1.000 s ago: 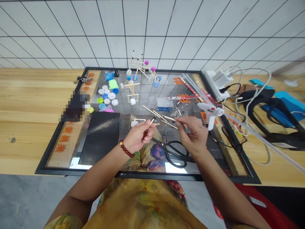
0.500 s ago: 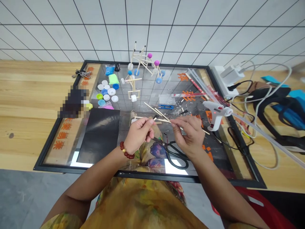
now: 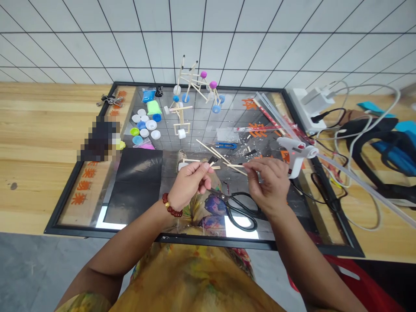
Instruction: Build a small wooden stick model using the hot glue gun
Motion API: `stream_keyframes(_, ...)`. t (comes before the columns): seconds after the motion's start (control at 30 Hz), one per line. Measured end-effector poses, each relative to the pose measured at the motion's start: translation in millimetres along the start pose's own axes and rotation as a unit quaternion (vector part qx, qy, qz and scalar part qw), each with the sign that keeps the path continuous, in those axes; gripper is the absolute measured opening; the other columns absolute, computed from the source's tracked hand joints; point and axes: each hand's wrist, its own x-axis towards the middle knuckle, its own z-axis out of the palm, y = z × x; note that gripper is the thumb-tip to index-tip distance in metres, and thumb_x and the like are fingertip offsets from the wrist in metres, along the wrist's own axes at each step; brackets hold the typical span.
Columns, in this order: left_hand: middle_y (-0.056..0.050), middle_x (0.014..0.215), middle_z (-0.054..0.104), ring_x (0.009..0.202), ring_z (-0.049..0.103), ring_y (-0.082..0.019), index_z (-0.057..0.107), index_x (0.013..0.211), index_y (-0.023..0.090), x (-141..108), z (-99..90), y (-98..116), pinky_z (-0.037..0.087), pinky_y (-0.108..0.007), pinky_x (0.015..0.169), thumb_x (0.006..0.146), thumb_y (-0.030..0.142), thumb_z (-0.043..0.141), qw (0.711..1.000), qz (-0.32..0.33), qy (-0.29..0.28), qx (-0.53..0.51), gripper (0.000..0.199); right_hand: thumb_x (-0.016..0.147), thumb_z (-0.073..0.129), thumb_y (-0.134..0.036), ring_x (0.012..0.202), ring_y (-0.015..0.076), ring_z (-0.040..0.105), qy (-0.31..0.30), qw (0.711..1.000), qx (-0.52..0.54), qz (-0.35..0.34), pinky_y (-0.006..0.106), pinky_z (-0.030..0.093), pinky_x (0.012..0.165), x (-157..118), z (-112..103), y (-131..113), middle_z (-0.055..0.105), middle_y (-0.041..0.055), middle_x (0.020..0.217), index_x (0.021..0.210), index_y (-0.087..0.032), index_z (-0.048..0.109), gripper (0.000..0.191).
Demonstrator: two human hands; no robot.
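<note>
My left hand (image 3: 192, 178) is closed, with thumb and forefinger pinching a thin wooden stick (image 3: 212, 164); a small black piece shows at its tip. My right hand (image 3: 269, 182) is closed too, and from its fingertips a short pale wooden stick (image 3: 234, 165) points left. A gap separates the two hands. Between and behind them, loose wooden sticks (image 3: 221, 154) lie on the glass. Black-handled scissors (image 3: 242, 208) rest below, partly behind my right hand. A white glue gun (image 3: 295, 152) stands just beyond that hand.
Stick models with coloured wheels (image 3: 182, 117) stand at the back. Left of them are several small lids (image 3: 151, 125) and a black sheet (image 3: 138, 184). Blue snips (image 3: 225, 145) lie beyond the hands. White cables (image 3: 373, 86) and a power strip (image 3: 307, 110) are at right.
My right hand has moved right, away from my left hand, and the short stick in its fingers now shows more plainly. My left hand has stayed nearly in place.
</note>
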Motion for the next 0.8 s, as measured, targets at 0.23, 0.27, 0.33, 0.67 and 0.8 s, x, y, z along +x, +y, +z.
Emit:
stream_keyframes(0.23, 0.002, 0.068, 0.057, 0.048, 0.045, -0.003, 0.062, 0.080, 0.013, 1, -3.1, 0, 0.033, -0.016, 0.043, 0.079, 0.047, 0.070, 0.993, -0.033, -0.060, -0.092, 0.035, 0.085, 0.057, -0.028, 0.088, 0.0255, 0.059, -0.095, 0.974, -0.050, 0.200, 0.042, 0.041, 0.079, -14, 6, 49, 0.068, 0.0070, 0.089, 0.087, -0.023, 0.070, 0.014)
stream_keyframes(0.27, 0.002, 0.069, 0.056, 0.048, 0.045, -0.003, 0.061, 0.080, 0.013, 1, -2.5, 0, 0.032, -0.016, 0.043, 0.078, 0.046, 0.071, 0.993, -0.031, -0.058, -0.094, 0.034, 0.085, 0.057, -0.029, 0.089, 0.0264, 0.059, -0.103, 0.970, -0.058, 0.213, 0.043, 0.040, 0.079, -14, 8, 52, 0.068, 0.0072, 0.089, 0.086, -0.023, 0.071, 0.015)
stream_keyframes(0.33, 0.002, 0.069, 0.055, 0.048, 0.044, -0.003, 0.061, 0.080, 0.013, 1, -0.8, 0, 0.030, -0.016, 0.043, 0.078, 0.044, 0.072, 0.995, -0.018, -0.047, -0.085, 0.033, 0.085, 0.056, -0.030, 0.091, 0.0281, 0.058, -0.109, 0.965, -0.074, 0.228, 0.043, 0.039, 0.079, -15, 10, 53, 0.069, 0.0076, 0.091, 0.086, -0.023, 0.071, 0.016)
stream_keyframes(0.67, 0.003, 0.064, 0.057, 0.054, 0.046, -0.007, 0.064, 0.080, 0.017, 2, -4.1, -3, 0.037, -0.020, 0.054, 0.081, 0.032, 0.068, 0.970, 0.176, 0.081, 0.149, 0.016, 0.088, 0.052, -0.029, 0.088, 0.0238, 0.059, -0.083, 0.970, -0.046, 0.225, 0.042, 0.044, 0.082, -17, 13, 55, 0.067, 0.0071, 0.088, 0.091, -0.023, 0.070, 0.020)
stream_keyframes(0.8, 0.001, 0.070, 0.063, 0.060, 0.051, -0.009, 0.065, 0.081, 0.018, 1, -5.6, -4, 0.041, -0.021, 0.059, 0.083, 0.031, 0.065, 0.940, 0.230, 0.106, 0.227, 0.013, 0.089, 0.054, -0.026, 0.083, 0.0220, 0.059, -0.038, 0.984, -0.003, 0.175, 0.039, 0.046, 0.078, -13, 11, 47, 0.066, 0.0058, 0.084, 0.088, -0.022, 0.068, 0.015)
